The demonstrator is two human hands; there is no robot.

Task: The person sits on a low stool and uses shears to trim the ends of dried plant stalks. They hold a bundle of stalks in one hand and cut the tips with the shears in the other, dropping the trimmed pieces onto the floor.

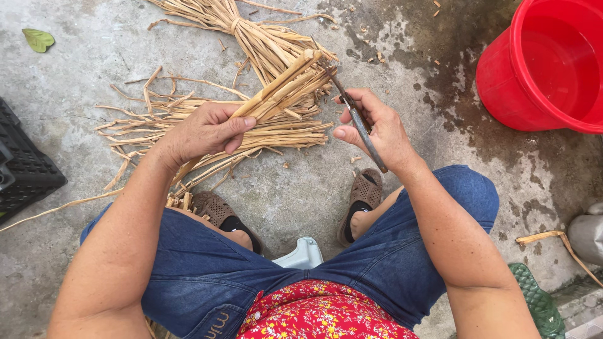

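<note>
My left hand (204,132) grips a bunch of dried straw-coloured plant strips (286,85), their ends pointing up and to the right. My right hand (377,125) holds a thin metal knife (361,122), its blade tip touching the upper ends of the held strips. Under the hands, more loose dried strips (188,116) are spread on the concrete floor, and a tied bundle of them (242,28) lies further off at the top.
A red plastic bucket (553,63) stands at the upper right beside a wet patch. A black crate (22,166) is at the left edge. My sandalled feet (364,198) rest on the concrete floor. A green sandal (540,301) lies at lower right.
</note>
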